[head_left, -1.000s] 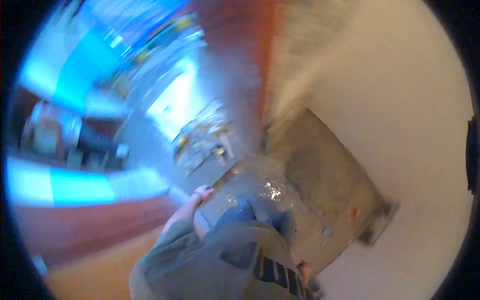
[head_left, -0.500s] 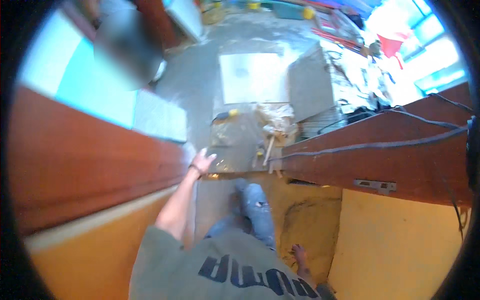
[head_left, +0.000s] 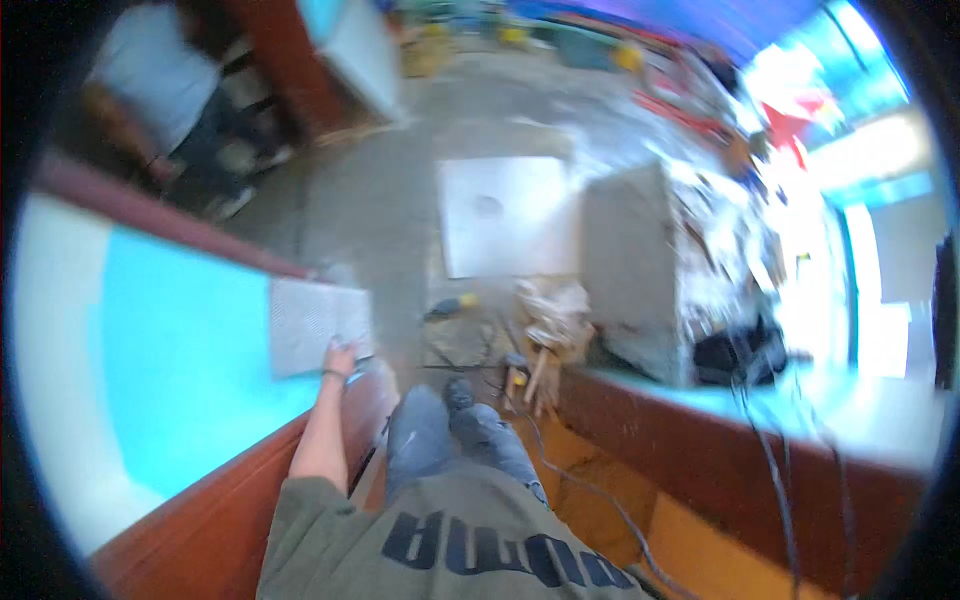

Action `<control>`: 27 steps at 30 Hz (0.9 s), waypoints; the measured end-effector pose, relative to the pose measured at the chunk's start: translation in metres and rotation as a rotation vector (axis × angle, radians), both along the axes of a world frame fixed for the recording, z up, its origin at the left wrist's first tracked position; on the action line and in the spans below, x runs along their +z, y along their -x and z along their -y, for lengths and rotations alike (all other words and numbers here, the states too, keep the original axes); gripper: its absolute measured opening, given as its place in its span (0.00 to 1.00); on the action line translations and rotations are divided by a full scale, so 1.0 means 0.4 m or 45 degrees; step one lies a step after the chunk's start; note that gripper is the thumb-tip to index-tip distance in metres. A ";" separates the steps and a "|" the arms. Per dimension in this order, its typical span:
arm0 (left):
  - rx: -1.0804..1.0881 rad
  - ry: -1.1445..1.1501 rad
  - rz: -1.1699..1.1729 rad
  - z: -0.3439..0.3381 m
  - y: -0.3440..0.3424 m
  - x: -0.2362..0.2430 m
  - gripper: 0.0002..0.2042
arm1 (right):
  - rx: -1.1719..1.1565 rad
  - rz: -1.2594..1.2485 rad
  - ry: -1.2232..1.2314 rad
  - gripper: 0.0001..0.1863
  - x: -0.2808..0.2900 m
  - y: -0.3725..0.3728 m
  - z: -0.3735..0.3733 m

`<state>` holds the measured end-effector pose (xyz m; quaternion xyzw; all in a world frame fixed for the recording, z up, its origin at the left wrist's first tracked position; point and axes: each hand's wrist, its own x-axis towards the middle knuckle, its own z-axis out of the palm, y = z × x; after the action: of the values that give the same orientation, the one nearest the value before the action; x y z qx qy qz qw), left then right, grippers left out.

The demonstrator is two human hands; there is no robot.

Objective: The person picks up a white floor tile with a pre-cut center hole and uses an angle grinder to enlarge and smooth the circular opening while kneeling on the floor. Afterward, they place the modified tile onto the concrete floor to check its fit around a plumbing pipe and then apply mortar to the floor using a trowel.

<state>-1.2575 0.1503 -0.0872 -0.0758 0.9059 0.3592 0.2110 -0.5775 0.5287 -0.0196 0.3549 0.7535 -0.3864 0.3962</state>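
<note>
My left hand (head_left: pixel 342 357) reaches forward at the left, against the lower right part of a grey textured tile (head_left: pixel 305 312) that stands along the light blue wall. Its fingers look apart and stretched toward the tile, with nothing seen between them; motion blur hides whether it presses on the surface. My right hand is out of sight. Below, my legs in worn jeans (head_left: pixel 420 435) are in the doorway, one dark shoe (head_left: pixel 458 394) showing.
A pale square tile (head_left: pixel 512 215) lies on the grey floor ahead. Nearer are a yellow-and-dark tool (head_left: pixel 452 306), a crumpled bag (head_left: pixel 553 312) and a trailing cable (head_left: pixel 600 497). Grey slabs (head_left: pixel 630 255) stand right. Another person (head_left: pixel 165 85) crouches at upper left, beyond the wall.
I have moved forward through the doorway. My left hand has gone from beside the door frame to the grey tile. My right hand has left the view.
</note>
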 end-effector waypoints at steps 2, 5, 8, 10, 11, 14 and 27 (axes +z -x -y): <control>0.314 -0.463 0.559 -0.275 -0.004 0.091 0.31 | -0.389 0.128 -0.101 0.19 0.109 0.084 -0.135; 0.293 -0.424 0.156 -0.146 0.183 0.127 0.33 | -0.675 0.065 0.019 0.19 0.094 0.501 -0.269; 0.400 -0.386 0.053 -0.058 0.413 0.110 0.33 | -0.586 -0.021 0.064 0.19 0.066 0.906 -0.346; 0.414 -0.109 -0.046 0.000 0.534 0.060 0.36 | -0.477 -0.062 0.103 0.19 0.046 1.187 -0.349; 0.421 -0.052 0.118 -0.041 0.610 0.050 0.39 | -0.436 -0.067 0.076 0.19 0.041 1.318 -0.369; 0.344 0.123 0.547 -0.143 0.855 0.096 0.43 | -0.273 -0.078 0.030 0.19 0.000 1.696 -0.414; 0.806 -0.095 0.466 0.154 1.335 0.227 0.36 | 0.370 -0.199 0.021 0.19 0.122 3.136 -0.229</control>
<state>-1.7914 0.0889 0.0035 -0.4077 0.7710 0.4201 0.2506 -1.8319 0.6202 0.0294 0.2078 0.8222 -0.3576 0.3910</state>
